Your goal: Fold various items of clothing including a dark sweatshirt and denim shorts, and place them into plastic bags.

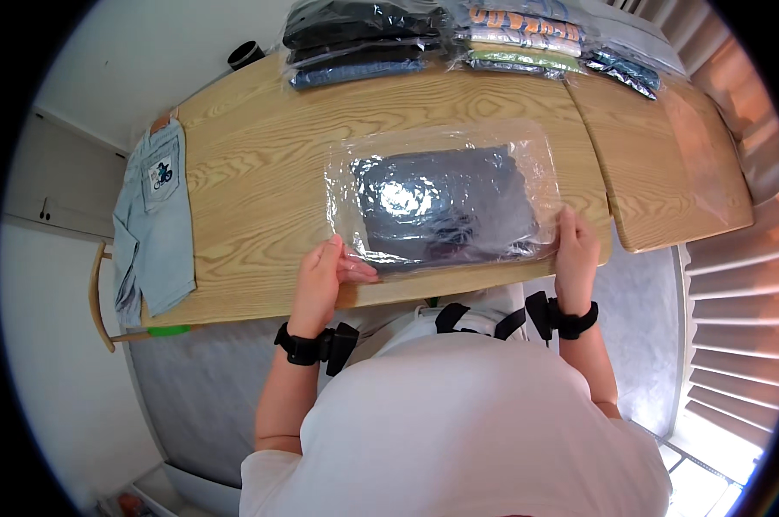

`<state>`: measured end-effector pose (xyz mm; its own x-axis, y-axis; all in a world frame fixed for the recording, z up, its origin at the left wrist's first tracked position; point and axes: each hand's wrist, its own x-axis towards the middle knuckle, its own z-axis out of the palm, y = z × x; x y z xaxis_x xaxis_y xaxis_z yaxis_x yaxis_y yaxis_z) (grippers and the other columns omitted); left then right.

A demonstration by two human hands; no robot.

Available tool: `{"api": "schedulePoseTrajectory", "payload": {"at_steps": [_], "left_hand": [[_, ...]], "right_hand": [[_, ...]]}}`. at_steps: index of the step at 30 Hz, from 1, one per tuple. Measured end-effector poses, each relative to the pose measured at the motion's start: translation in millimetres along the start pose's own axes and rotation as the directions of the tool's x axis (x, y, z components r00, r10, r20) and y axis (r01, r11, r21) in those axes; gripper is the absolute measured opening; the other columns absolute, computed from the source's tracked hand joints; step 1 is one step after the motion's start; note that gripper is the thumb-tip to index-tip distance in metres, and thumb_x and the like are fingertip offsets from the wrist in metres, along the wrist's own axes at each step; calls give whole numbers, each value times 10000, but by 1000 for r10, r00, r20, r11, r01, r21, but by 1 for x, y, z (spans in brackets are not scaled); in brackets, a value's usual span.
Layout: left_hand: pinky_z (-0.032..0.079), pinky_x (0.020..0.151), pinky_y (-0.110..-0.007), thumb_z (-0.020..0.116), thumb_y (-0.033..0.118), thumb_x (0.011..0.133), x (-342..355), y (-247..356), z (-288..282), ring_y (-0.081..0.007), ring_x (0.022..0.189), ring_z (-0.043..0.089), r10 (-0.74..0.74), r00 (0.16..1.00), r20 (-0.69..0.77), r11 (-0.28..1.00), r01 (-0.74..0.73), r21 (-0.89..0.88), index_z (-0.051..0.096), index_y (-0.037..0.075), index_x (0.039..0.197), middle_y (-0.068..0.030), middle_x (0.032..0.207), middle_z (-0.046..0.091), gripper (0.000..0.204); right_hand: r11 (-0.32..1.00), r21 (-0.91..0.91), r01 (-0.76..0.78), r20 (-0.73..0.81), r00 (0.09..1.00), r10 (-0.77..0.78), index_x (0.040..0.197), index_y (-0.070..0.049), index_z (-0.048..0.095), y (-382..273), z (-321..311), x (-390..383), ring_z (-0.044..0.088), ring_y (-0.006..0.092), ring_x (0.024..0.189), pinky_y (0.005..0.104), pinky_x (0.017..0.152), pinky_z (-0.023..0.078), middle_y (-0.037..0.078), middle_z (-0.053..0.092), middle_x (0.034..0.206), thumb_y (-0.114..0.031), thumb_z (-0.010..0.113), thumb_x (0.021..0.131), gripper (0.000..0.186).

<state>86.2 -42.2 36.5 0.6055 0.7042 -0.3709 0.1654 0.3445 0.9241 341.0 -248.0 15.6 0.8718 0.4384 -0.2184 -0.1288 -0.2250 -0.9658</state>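
Observation:
In front of me on the wooden table (260,185) lies a clear plastic bag (538,159) with a folded dark grey garment (467,194) inside, glossy with reflections. The near left corner of the bag is between the thumb and fingers of my left hand (327,274). At the near right corner, my right hand (577,254) pinches the bag's edge, its fingers partly hidden behind the thumb. Black straps with small box-like devices sit on both wrists.
Light blue jeans (161,215) with a back-pocket patch hang over the table's left end. Stacks of bagged folded clothes (364,39) line the far edge, beside a black cup-like object (246,55). A wooden chair (102,297) stands at the left; pleated curtains (726,310) hang at the right.

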Motion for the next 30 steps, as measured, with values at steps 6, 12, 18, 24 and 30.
{"api": "schedulePoseTrajectory", "payload": {"at_steps": [6,12,18,24,30], "left_hand": [[525,670,-326,386,300,979,1,5,-2,-243,668,644,-2,999,34,1000,2,4,530,-14,822,-162,737,625,379],[506,723,-334,417,261,967,6,14,-8,-248,757,638,-22,999,43,1000,22,-16,546,-14,896,-168,841,629,312],[308,1029,-423,536,219,889,-8,81,60,-342,1260,372,412,685,601,163,-704,691,422,-20,1265,-202,1357,386,460],[205,1085,-468,497,506,856,39,44,56,-291,1351,254,181,572,800,-282,-749,599,335,-22,1357,-172,1436,307,746],[200,1084,-452,455,533,865,45,43,58,-260,1348,264,162,570,806,-300,-749,590,325,-15,1368,-149,1438,317,755]], "right_hand": [[408,-382,829,379,544,-749,1110,-35,558,-43,43,-39,494,317,1119,437,965,349,147,554,1173,-94,633,770,354],[216,-578,787,529,563,-636,1188,-179,575,-41,73,-13,409,289,1244,468,1020,300,101,480,1307,-243,597,840,355],[220,-597,771,582,606,-543,1176,-158,574,-50,70,-15,410,292,1241,471,1018,299,119,499,1283,-265,618,818,376],[124,-597,793,648,567,-508,1234,-172,536,-53,65,-10,366,278,1283,510,1030,277,108,461,1332,-335,586,842,427],[117,-582,805,691,565,-450,1316,-206,469,-43,64,-1,330,277,1314,529,1034,261,89,403,1392,-407,513,877,484]]}}
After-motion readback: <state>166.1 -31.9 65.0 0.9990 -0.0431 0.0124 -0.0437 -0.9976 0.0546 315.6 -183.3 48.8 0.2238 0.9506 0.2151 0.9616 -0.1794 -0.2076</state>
